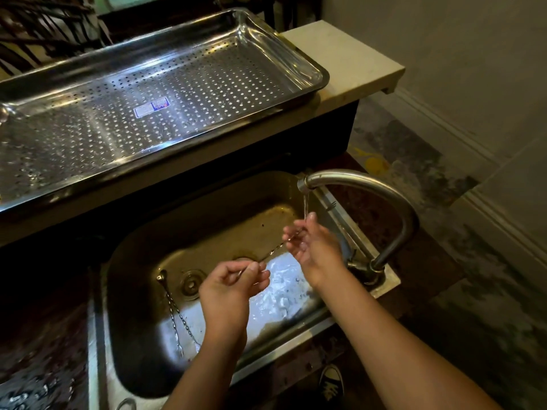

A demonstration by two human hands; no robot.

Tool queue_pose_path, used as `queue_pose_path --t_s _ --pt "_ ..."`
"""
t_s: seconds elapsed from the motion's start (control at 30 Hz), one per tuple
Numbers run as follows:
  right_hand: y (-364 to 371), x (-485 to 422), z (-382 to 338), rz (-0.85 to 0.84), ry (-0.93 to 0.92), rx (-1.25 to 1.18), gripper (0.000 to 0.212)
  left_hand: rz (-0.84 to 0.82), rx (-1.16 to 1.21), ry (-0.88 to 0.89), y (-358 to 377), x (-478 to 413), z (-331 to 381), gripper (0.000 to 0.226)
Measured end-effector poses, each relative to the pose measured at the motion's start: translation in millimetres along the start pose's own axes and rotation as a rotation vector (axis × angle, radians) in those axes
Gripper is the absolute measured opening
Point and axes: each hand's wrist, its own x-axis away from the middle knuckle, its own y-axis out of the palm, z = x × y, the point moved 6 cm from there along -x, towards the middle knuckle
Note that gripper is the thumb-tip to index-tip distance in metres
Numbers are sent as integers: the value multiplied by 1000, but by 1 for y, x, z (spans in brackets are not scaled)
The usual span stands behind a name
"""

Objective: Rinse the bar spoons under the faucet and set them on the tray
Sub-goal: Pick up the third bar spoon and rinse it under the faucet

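While water runs from the faucet (307,180) into the sink (133,291), left hand (233,281) pinches one end of a bar spoon (273,253), right hand (310,247) loosely cups the other, tray (296,51) waiting behind.

The far end of the spoon (276,248) is covered by the right hand (313,247) below the faucet (370,187); its near end is enclosed in the left hand (233,279). The tray (307,59), behind the faucet, is cut off at the left edge.
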Motion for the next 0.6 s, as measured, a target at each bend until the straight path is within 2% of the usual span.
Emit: queue_pose_path --t_s 0.07,0.17,0.3,0.4,0.47,0.6 --pt "-4 -4 -12 33 -34 -19 28 -36 -32 -4 1 1 -1 3" --pt "5 -2 -7 -71 -39 22 7 -106 -61 -78 15 0 -8 6" --pt "15 11 19 -204 24 170 10 -156 -113 -117 35 -4 -11 11" --pt "10 10 11 -159 -41 300 4 -169 -126 -105 34 -3 -13 13" --pt "7 4 -2 -104 -90 317 17 -174 -139 -78 26 -1 -13 13" --pt "-3 -19 -33 57 -104 105 25 -148 -157 -27 -1 -3 -13 9"
